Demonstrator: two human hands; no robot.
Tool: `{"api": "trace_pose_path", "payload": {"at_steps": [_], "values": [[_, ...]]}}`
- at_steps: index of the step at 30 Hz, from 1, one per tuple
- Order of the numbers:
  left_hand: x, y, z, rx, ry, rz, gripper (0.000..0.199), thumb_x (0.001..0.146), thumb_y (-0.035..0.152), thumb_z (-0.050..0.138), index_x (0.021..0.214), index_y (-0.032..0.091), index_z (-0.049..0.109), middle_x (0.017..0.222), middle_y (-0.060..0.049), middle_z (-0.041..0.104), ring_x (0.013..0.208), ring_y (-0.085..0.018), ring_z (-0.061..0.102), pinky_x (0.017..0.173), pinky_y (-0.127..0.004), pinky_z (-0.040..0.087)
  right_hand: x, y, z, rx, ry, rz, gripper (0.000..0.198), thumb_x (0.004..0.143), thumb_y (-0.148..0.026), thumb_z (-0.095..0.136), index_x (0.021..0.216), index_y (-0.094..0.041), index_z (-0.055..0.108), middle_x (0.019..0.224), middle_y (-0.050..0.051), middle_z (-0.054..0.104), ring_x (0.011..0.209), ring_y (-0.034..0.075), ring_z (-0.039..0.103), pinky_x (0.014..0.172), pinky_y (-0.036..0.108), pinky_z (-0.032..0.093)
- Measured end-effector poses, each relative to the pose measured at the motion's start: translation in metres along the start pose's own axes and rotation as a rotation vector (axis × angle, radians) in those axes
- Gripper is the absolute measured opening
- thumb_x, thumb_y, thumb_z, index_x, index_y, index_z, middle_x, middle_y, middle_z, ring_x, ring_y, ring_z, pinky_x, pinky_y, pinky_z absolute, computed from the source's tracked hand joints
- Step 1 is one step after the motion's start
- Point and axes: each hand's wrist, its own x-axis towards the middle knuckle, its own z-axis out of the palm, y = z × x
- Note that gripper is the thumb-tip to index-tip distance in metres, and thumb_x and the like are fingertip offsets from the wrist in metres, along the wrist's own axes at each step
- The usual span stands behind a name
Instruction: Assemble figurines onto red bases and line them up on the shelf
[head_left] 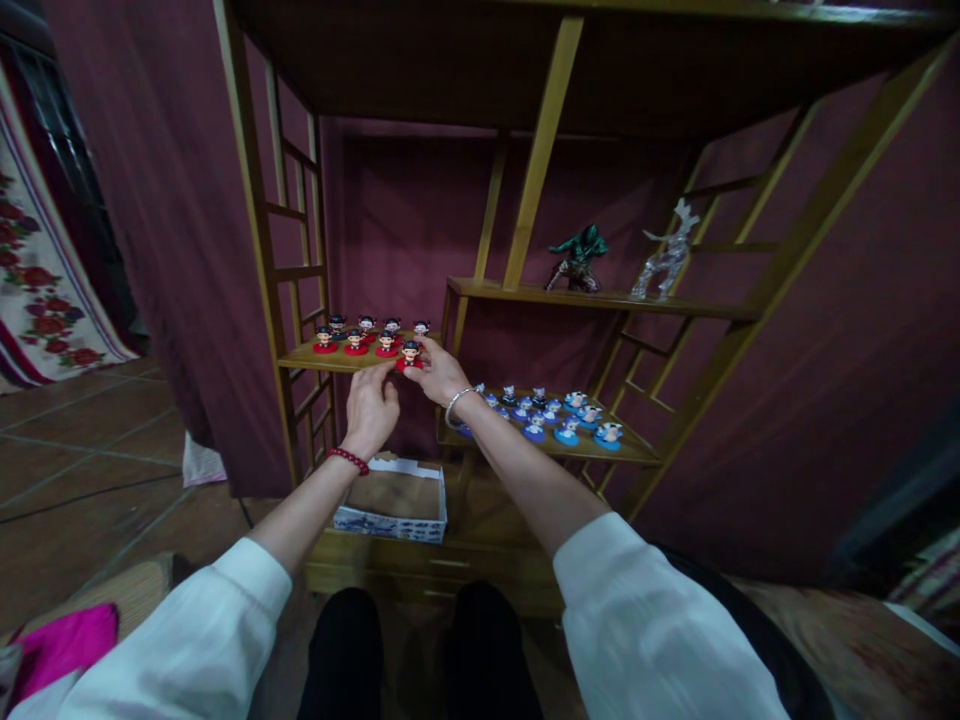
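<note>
My right hand (442, 374) is closed around a small figurine (410, 353) with a dark hat and a red round base, at the right front corner of the upper left shelf (300, 358). Just left of it, my left hand (373, 410) is at the shelf's front edge with thumb and fingers apart, its fingertips close to the red base; whether they touch it I cannot tell. Behind and to the left stand several similar figurines (355, 342) on red bases, in two rows.
A lower shelf (630, 447) to the right bears several figurines (568, 430) on blue and purple bases. Above it stand a green hooded statue (581, 258) and a clear figure (667, 255). An open cardboard box (394, 522) sits below my hands. Wooden posts (544, 150) frame the shelves.
</note>
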Motion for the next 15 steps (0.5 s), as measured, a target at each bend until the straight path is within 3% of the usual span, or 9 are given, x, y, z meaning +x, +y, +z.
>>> {"api": "trace_pose_path", "payload": {"at_steps": [8, 15], "values": [[0.008, -0.01, 0.008, 0.062, -0.082, 0.084, 0.048, 0.068, 0.006, 0.041, 0.114, 0.016, 0.053, 0.113, -0.01, 0.057, 0.114, -0.022, 0.041, 0.096, -0.038, 0.03, 0.009, -0.008, -0.003, -0.177, 0.007, 0.069, 0.068, 0.071, -0.016, 0.062, 0.13, -0.025, 0.03, 0.106, 0.005, 0.061, 0.093, 0.017, 0.058, 0.09, 0.032, 0.04], [0.014, -0.013, 0.01, 0.129, -0.141, 0.106, 0.046, 0.07, 0.009, 0.042, 0.114, 0.016, 0.052, 0.114, -0.011, 0.057, 0.117, -0.025, 0.039, 0.096, -0.041, 0.025, 0.015, -0.016, -0.005, -0.314, -0.017, 0.12, 0.067, 0.072, -0.016, 0.06, 0.131, -0.022, 0.03, 0.106, 0.006, 0.061, 0.098, 0.02, 0.057, 0.088, 0.031, 0.04]]}}
